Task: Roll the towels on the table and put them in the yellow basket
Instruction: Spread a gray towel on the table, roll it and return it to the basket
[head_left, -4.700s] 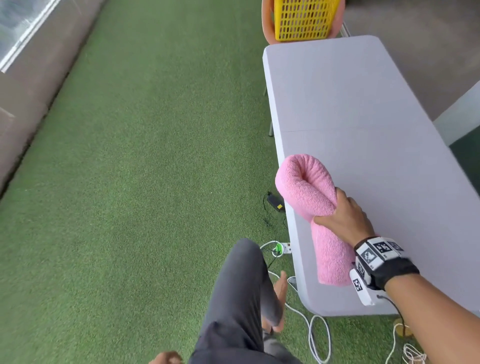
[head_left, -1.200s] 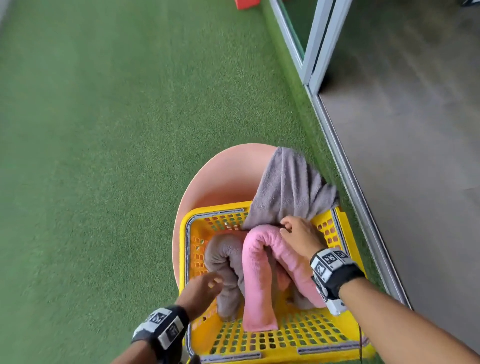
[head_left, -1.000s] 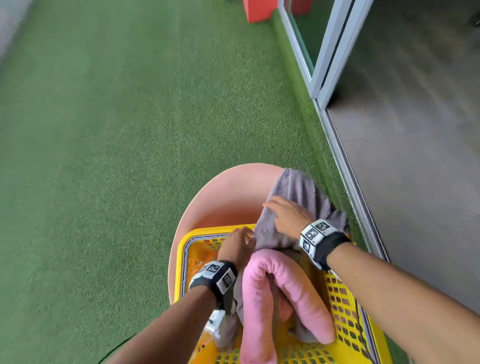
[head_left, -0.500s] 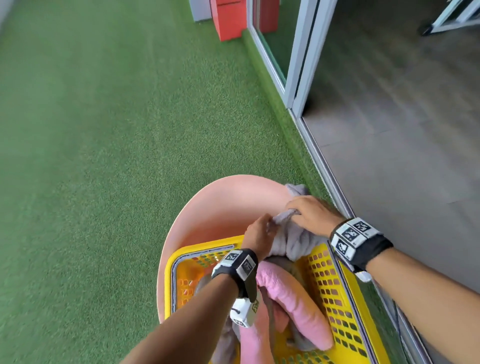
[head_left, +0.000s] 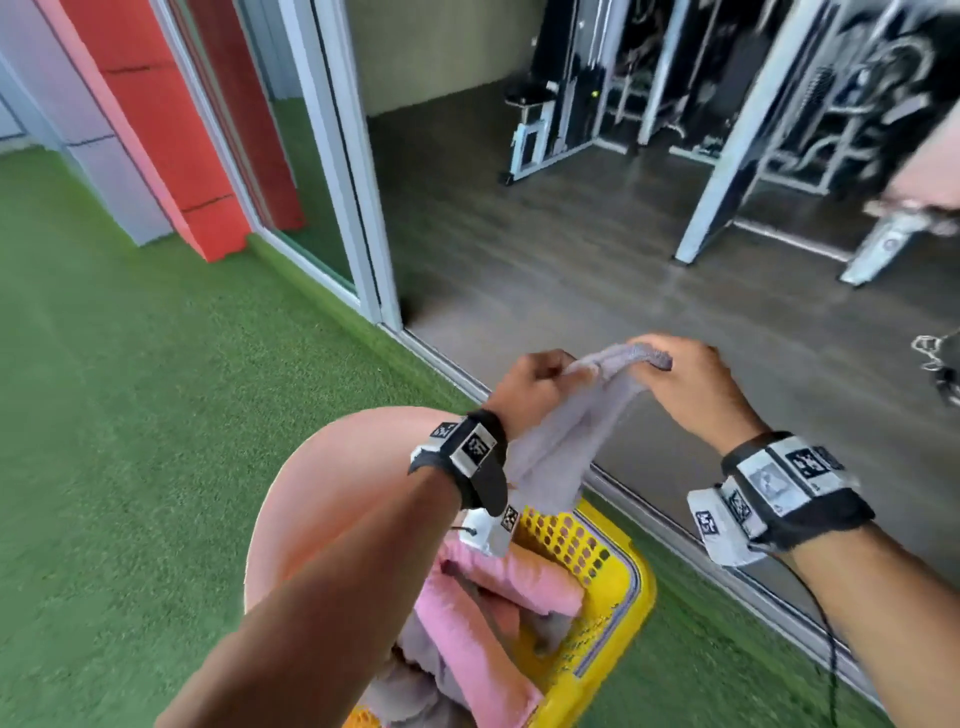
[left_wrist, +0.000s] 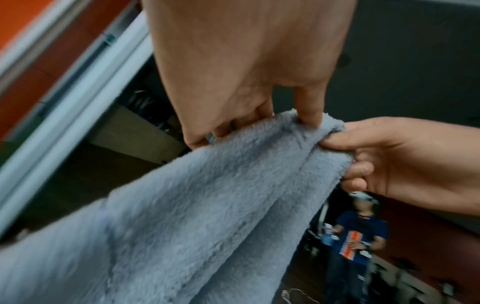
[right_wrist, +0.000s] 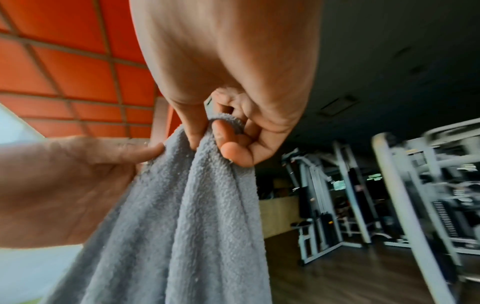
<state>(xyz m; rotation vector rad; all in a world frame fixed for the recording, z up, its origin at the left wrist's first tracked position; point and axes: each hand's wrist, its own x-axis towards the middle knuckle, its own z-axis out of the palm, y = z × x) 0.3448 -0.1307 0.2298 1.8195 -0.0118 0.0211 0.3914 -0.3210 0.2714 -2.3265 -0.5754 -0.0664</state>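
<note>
Both hands hold up an unrolled grey towel by its top edge, above the yellow basket. My left hand pinches one end of that edge, and my right hand pinches the other end close beside it. The grey towel hangs down in folds towards the basket. In the right wrist view the towel is bunched between the right hand's thumb and fingers. A rolled pink towel lies in the basket, with another grey towel beside it.
The basket sits on a pink round chair seat on green turf. A sliding door frame and its floor track run along the right. Gym machines stand on the dark floor beyond, and a person stands there.
Both hands have lifted the grey towel up out of the basket by its edge. The head view has tilted up towards the gym room.
</note>
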